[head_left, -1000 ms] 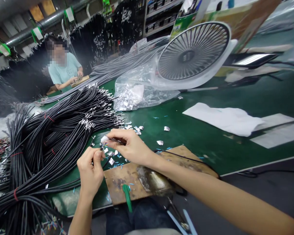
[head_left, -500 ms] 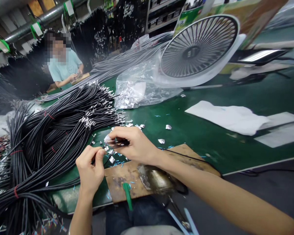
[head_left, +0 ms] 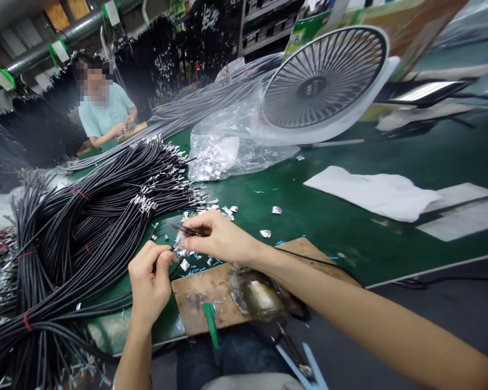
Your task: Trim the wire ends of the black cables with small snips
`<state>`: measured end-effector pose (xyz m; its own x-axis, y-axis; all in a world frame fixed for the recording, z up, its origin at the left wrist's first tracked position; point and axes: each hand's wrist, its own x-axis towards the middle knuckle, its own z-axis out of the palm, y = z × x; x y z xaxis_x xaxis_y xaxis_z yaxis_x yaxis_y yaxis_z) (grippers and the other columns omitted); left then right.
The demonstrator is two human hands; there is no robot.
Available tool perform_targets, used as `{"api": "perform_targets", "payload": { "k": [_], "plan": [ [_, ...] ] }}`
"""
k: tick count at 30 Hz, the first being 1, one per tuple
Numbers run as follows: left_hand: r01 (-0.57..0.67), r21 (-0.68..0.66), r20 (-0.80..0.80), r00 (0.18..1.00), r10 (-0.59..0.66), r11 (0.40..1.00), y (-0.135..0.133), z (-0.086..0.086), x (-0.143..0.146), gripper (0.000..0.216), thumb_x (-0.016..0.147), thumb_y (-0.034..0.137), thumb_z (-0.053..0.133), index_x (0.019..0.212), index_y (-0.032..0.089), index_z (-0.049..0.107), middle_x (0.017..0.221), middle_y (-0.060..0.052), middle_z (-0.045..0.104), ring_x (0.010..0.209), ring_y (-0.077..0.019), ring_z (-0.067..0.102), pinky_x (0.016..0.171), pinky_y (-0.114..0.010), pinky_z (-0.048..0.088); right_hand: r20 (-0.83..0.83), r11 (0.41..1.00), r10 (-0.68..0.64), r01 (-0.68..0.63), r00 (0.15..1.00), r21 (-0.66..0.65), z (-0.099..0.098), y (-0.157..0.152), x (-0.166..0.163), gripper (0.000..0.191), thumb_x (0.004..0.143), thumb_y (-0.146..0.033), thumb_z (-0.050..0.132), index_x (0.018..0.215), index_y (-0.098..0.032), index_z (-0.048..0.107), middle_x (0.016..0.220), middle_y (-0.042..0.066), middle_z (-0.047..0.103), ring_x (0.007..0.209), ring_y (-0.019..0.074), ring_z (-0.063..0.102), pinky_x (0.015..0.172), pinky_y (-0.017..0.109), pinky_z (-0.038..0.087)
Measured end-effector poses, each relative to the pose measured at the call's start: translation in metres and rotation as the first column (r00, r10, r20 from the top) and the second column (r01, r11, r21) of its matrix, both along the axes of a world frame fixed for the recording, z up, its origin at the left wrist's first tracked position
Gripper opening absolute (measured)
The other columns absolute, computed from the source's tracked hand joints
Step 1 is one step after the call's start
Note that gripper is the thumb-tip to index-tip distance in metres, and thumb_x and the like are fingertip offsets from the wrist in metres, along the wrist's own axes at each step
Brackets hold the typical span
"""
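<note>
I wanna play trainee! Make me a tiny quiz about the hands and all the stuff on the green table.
1. True or false: the left hand holds the slim dark tool.
2. Which lies nearest both hands?
A. round fan
B. foil scraps
C. white paper
3. Fill in the colour: the big bundles of black cables are tied with ____ bands.

Key:
1. False; the right hand holds it.
2. B
3. red
</note>
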<state>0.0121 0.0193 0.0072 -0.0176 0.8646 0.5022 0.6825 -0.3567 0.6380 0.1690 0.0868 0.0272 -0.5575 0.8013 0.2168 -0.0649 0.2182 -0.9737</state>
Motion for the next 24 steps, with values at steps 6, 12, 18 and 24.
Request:
{"api": "perform_targets", "payload": {
  "k": [6,12,18,24],
  "plan": [
    [0.106,-0.074,0.145,0.985,-0.094,0.992,0.000,0.007,-0.004,0.035,0.090,0.027,0.044,0.056,0.017,0.050,0.055,0.002,0.044,0.048,-0.0091,0.037,0.045,-0.022,0.029,-0.085,0.974,-0.172,0.182,0.981,0.133,0.003,-0.004,0.000,0.023,0.074,-0.028,0.058,0.055,-0.015,0.055,0.051,-0.005,0.039,0.049,0.0063,0.032,0.046,0.021,0.027],
    [0.081,-0.218,0.297,0.955,-0.013,0.973,-0.004,0.010,0.000,0.039,0.088,0.035,0.047,0.054,0.017,0.045,0.055,0.003,0.039,0.048,-0.0085,0.034,0.042,-0.021,0.024,-0.124,0.953,-0.106,0.136,0.987,0.272,0.000,-0.006,0.000,0.010,0.075,-0.020,0.060,0.068,-0.014,0.065,0.063,0.000,0.058,0.053,0.0075,0.045,0.049,0.021,0.035],
    [0.156,-0.385,0.431,0.902,0.028,0.910,-0.007,0.016,0.003,0.041,0.087,0.041,0.049,0.054,0.016,0.044,0.055,0.002,0.038,0.050,-0.0081,0.032,0.042,-0.021,0.024,-0.137,0.941,-0.122,0.159,0.983,0.300,-0.004,-0.006,-0.001,0.006,0.072,-0.017,0.062,0.070,-0.014,0.066,0.063,0.000,0.061,0.055,0.0084,0.049,0.051,0.021,0.039],
    [0.220,-0.413,0.537,0.842,0.041,0.884,-0.007,0.015,0.000,0.043,0.085,0.044,0.053,0.054,0.016,0.042,0.054,0.004,0.032,0.048,-0.0064,0.024,0.043,-0.021,0.019,-0.156,0.928,-0.121,0.167,0.980,0.334,-0.007,-0.008,-0.004,0.004,0.069,-0.013,0.060,0.066,-0.014,0.063,0.059,-0.001,0.058,0.051,0.0073,0.047,0.048,0.019,0.039]
  ]
}}
